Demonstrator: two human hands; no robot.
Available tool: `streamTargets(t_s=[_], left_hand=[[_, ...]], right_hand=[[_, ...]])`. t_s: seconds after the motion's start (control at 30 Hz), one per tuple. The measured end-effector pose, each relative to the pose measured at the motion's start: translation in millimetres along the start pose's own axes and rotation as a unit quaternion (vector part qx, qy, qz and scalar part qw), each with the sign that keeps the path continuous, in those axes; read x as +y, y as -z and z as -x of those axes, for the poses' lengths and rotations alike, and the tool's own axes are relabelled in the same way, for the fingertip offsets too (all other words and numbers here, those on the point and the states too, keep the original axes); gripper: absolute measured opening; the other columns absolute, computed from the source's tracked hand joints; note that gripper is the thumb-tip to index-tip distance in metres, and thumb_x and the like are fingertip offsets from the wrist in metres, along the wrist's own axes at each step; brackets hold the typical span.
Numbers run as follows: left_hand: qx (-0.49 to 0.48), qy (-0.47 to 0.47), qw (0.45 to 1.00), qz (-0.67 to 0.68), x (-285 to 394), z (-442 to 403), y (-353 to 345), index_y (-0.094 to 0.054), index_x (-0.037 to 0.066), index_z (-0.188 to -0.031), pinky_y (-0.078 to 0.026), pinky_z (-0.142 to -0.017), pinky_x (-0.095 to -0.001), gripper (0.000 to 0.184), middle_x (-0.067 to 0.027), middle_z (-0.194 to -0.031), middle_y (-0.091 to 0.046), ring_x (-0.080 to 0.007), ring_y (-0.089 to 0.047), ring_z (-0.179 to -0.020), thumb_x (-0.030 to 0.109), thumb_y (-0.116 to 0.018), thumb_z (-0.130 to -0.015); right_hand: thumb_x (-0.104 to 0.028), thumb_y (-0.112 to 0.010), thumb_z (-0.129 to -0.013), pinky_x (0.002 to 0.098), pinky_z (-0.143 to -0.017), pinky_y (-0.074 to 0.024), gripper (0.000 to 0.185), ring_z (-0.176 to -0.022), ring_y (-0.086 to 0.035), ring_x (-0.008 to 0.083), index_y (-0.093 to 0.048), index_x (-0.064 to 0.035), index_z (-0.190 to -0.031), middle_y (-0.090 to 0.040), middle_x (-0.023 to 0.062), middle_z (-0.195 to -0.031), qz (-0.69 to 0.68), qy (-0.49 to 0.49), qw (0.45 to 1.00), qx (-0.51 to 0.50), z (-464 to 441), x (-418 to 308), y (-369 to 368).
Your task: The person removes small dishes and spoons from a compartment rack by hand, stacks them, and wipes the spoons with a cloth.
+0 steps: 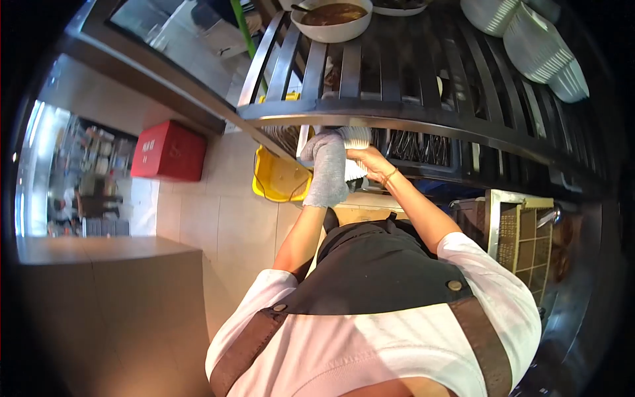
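Note:
Grey knitted cloth, like a glove or mitt, covers my left hand (325, 159) up to the wrist. That hand is at the front edge of the dark rack, against the left side of a stack of white ribbed bowls (358, 136). Its fingers are hidden by the cloth, so its grip does not show. From the other side my right hand (372, 163), bare with a thin bracelet at the wrist, is closed on the white stack. More white ribbed rims (355, 171) show between the two hands, just below.
Overhead, the slatted rack (423, 109) bears a bowl of brown soup (333, 20) and stacked pale bowls (539, 43). Dark wire-like utensils (417, 147) lie on its lower shelf. A yellow bucket (278, 177) and red box (169, 151) are at left; a wire-mesh frame (522, 231) is at right.

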State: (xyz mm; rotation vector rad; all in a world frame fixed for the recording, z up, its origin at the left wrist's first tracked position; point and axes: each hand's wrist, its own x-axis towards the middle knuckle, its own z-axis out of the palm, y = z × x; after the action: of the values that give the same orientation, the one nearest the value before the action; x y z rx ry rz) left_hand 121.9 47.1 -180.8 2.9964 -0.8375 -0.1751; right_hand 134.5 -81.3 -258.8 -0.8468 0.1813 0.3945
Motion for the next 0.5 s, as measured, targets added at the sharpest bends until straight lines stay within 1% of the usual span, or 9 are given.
streamTargets(t_s=[0.07, 0.1, 0.17, 0.27, 0.33, 0.4, 0.43, 0.47, 0.5], left_hand=[[0.168, -0.103, 0.978, 0.07, -47.7, -38.0, -49.6, -0.053, 0.003, -0.105, -0.038, -0.086, -0.0373, 0.062, -0.0133, -0.106, -0.052, -0.0263, -0.047, -0.101, 0.034, -0.071, -0.055], [0.243, -0.148, 0.952, 0.112, -65.0, -49.9, -70.6, -0.056, 0.004, -0.105, -0.038, -0.086, -0.0387, 0.055, -0.0123, -0.107, -0.054, -0.0259, -0.048, -0.1, 0.035, -0.069, -0.061], [0.213, -0.143, 0.964, 0.067, -90.5, -77.2, -104.3, -0.056, 0.004, -0.106, -0.039, -0.086, -0.0375, 0.051, -0.0127, -0.107, -0.055, -0.0259, -0.049, -0.101, 0.032, -0.065, -0.065], [0.144, -0.108, 0.98, -0.085, -109.0, -126.6, -138.2, -0.056, 0.005, -0.111, -0.04, -0.088, -0.0338, 0.039, -0.0138, -0.108, -0.057, -0.0258, -0.053, -0.102, 0.023, -0.053, -0.076], [0.096, -0.083, 0.975, -0.185, -108.8, -139.1, -156.4, -0.056, 0.005, -0.114, -0.041, -0.088, -0.0313, 0.033, -0.0145, -0.109, -0.058, -0.0257, -0.055, -0.102, 0.017, -0.046, -0.084], [0.089, -0.109, 0.968, -0.209, -98.4, -125.9, -145.9, -0.056, 0.005, -0.114, -0.04, -0.09, -0.0332, 0.034, -0.0158, -0.112, -0.057, -0.027, -0.053, -0.105, 0.018, -0.046, -0.084], [0.09, -0.121, 0.96, -0.238, -94.6, -119.5, -133.3, -0.056, 0.004, -0.114, -0.039, -0.091, -0.0351, 0.035, -0.017, -0.114, -0.056, -0.0283, -0.052, -0.108, 0.018, -0.046, -0.084], [0.092, -0.13, 0.951, -0.266, -92.8, -120.2, -130.2, -0.056, 0.003, -0.114, -0.039, -0.093, -0.037, 0.036, -0.0183, -0.117, -0.054, -0.0295, -0.05, -0.111, 0.019, -0.046, -0.084], [-0.014, -0.078, 0.98, -0.18, -97.5, -136.9, -153.0, -0.055, 0.002, -0.115, -0.038, -0.093, -0.0389, 0.038, -0.019, -0.119, -0.053, -0.0309, -0.049, -0.111, 0.022, -0.047, -0.084]], right_hand=[[-0.004, -0.058, -0.081, 0.03, -0.069, -0.0537, 0.024, -0.078, -0.064, 0.0173, -0.056, 0.0042, -0.104, -0.063, 0.0104, -0.093, -0.039, 0.029, 0.999, 0.001, -44.7, 15.7, 16.7], [-0.006, -0.058, -0.082, 0.0301, -0.071, -0.0531, 0.025, -0.081, -0.063, 0.0179, -0.056, 0.0044, -0.105, -0.062, 0.0108, -0.095, -0.028, 0.011, 0.998, 0.052, -59.1, 25.3, 21.2], [-0.007, -0.058, -0.082, 0.0302, -0.073, -0.0524, 0.027, -0.084, -0.062, 0.0185, -0.055, 0.0047, -0.106, -0.062, 0.0113, -0.098, -0.024, 0.0, 0.993, 0.111, -75.9, 40.9, 20.7], [-0.017, -0.057, -0.086, 0.0297, -0.083, -0.0454, 0.035, -0.101, -0.054, 0.0168, -0.053, -0.0003, -0.116, -0.055, 0.0102, -0.115, 0.149, 0.098, 0.962, 0.208, -94.3, 54.2, 15.1], [-0.021, -0.055, -0.087, 0.0295, -0.085, -0.0438, 0.037, -0.102, -0.052, 0.0146, -0.052, -0.0018, -0.118, -0.055, 0.0084, -0.117, 0.182, 0.092, 0.943, 0.263, -105.8, 69.5, 21.2], [-0.027, -0.055, -0.085, 0.0296, -0.093, -0.0372, 0.047, -0.113, -0.046, 0.0175, -0.048, 0.0002, -0.123, -0.049, 0.0109, -0.125, 0.134, 0.052, 0.95, 0.278, -120.6, 80.4, 36.3], [-0.027, -0.052, -0.086, 0.03, -0.093, -0.0374, 0.049, -0.113, -0.045, 0.0182, -0.045, 0.0002, -0.125, -0.048, 0.0112, -0.127, 0.206, 0.05, 0.936, 0.28, -117.7, 77.9, 35.6], [-0.027, -0.052, -0.086, 0.03, -0.093, -0.0374, 0.049, -0.113, -0.045, 0.0182, -0.045, 0.0002, -0.125, -0.048, 0.0112, -0.127, 0.207, 0.051, 0.936, 0.28, -115.5, 71.4, 29.6], [-0.023, -0.057, -0.083, 0.03, -0.089, -0.0405, 0.045, -0.106, -0.049, 0.0171, -0.048, -0.0012, -0.122, -0.052, 0.0091, -0.121, 0.23, 0.106, 0.911, 0.326, -114.2, 66.7, 22.4]])
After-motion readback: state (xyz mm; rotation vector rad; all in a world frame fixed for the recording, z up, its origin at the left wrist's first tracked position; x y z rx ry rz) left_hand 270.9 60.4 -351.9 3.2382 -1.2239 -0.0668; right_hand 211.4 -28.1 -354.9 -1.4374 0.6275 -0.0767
